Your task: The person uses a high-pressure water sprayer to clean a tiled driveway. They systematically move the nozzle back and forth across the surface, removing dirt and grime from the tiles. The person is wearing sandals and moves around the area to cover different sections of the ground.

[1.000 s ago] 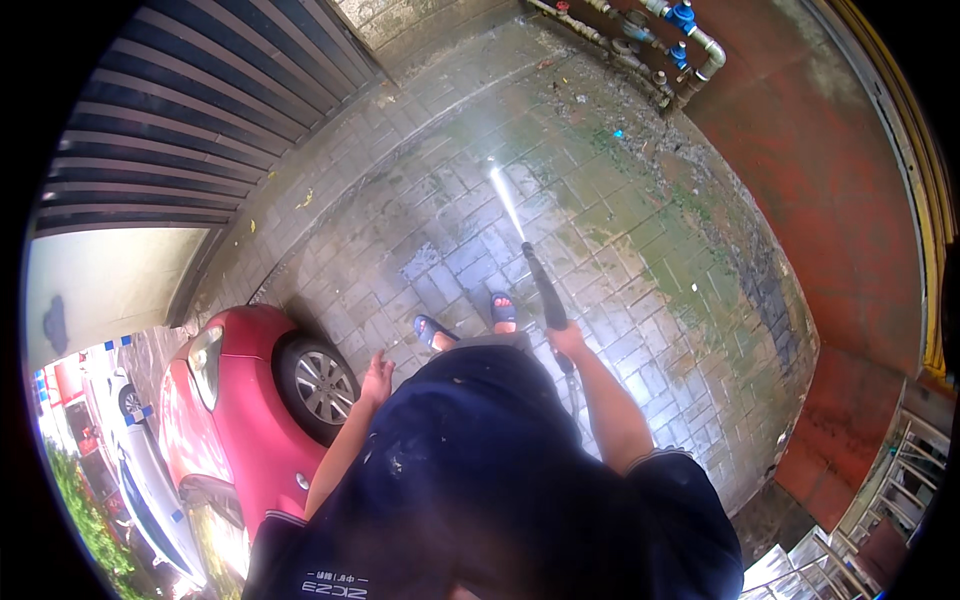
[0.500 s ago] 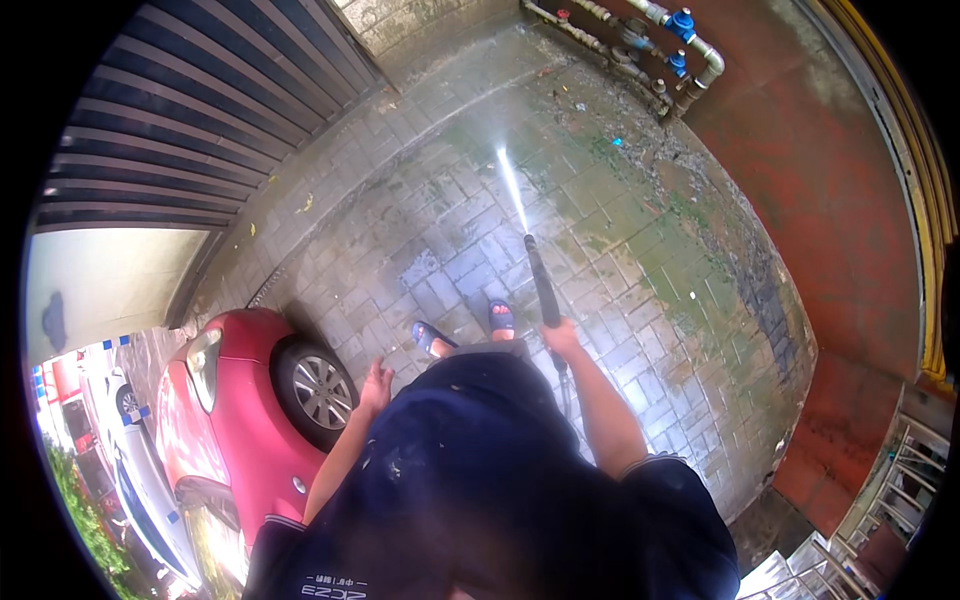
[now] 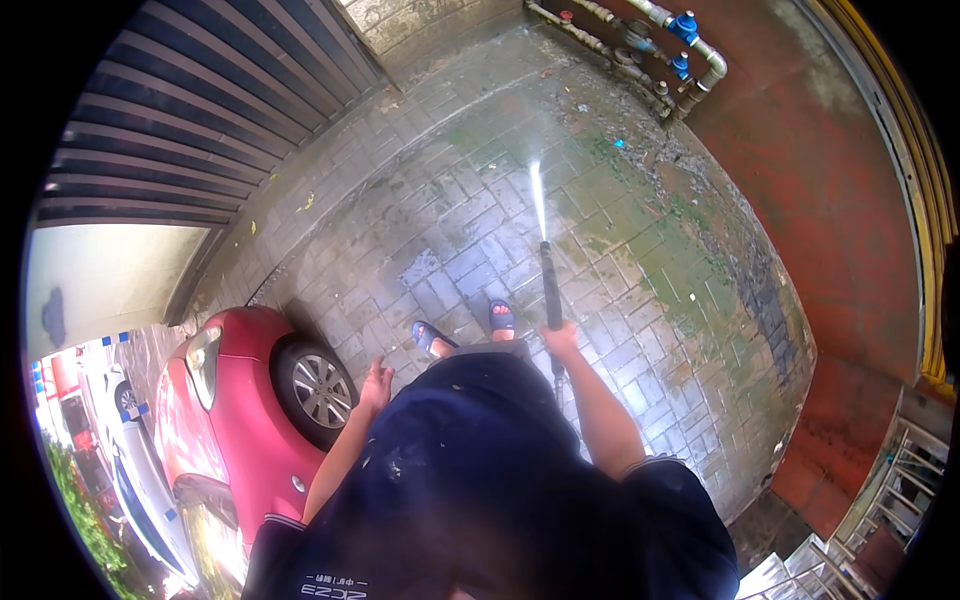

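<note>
My right hand (image 3: pixel 562 340) is wrapped round the rear of a dark pressure washer wand (image 3: pixel 550 285), which points away from me and down at the ground. A bright white water jet (image 3: pixel 539 203) leaves its tip and ends in mist over the wet paving (image 3: pixel 480 250). Below the hand a thin length of the wand or its hose shows, partly hidden by my shirt. My left hand (image 3: pixel 376 384) hangs free beside my body, fingers apart and holding nothing, with the front wheel (image 3: pixel 318 390) of a red car nearest to it.
The red car (image 3: pixel 240 400) stands close on my left. A dark slatted gate (image 3: pixel 190 130) lies at the far left. Pipes with blue valves (image 3: pixel 684 27) run along the far right, beside a reddish wall (image 3: pixel 820 180). Debris and moss (image 3: pixel 690 200) line the paving's right side.
The wand's tip and water jet have swung to the right, and the wand now points more straight ahead. My left hand has barely moved.
</note>
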A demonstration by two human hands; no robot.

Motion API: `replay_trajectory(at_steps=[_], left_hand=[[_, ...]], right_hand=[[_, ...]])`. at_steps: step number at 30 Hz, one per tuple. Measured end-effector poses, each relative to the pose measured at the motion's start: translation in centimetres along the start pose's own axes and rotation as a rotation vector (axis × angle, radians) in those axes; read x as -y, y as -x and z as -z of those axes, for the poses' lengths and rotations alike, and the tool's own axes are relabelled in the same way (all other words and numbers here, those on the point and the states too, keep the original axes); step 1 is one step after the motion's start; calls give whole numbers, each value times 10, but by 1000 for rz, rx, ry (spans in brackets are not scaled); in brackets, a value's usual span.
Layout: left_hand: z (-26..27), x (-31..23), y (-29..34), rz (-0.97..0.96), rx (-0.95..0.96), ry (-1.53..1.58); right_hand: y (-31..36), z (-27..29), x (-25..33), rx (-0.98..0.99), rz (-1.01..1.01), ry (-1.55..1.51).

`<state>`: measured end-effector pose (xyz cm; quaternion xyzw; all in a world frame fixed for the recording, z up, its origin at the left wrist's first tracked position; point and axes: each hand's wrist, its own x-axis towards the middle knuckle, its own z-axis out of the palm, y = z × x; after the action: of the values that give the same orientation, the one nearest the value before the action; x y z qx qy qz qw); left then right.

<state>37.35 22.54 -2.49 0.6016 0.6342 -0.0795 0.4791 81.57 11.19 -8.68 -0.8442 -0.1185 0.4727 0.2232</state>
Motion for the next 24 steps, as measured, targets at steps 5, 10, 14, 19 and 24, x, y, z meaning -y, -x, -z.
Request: replay_trajectory(at_steps=[5, 10, 14, 19, 24], left_hand=[[3, -7, 3, 10, 4, 4], [9, -4, 8, 22, -13, 7], [9, -7, 10, 18, -9, 13], [5, -2, 10, 24, -10, 18], [4, -8, 9, 7, -12, 19]], right_hand=[[-1, -6, -24, 152, -45, -8], [4, -11, -52, 214, -77, -31], [-1, -18, -75, 146, -122, -79], [19, -14, -65, 72, -164, -151], [27, -10, -69, 77, -173, -105]])
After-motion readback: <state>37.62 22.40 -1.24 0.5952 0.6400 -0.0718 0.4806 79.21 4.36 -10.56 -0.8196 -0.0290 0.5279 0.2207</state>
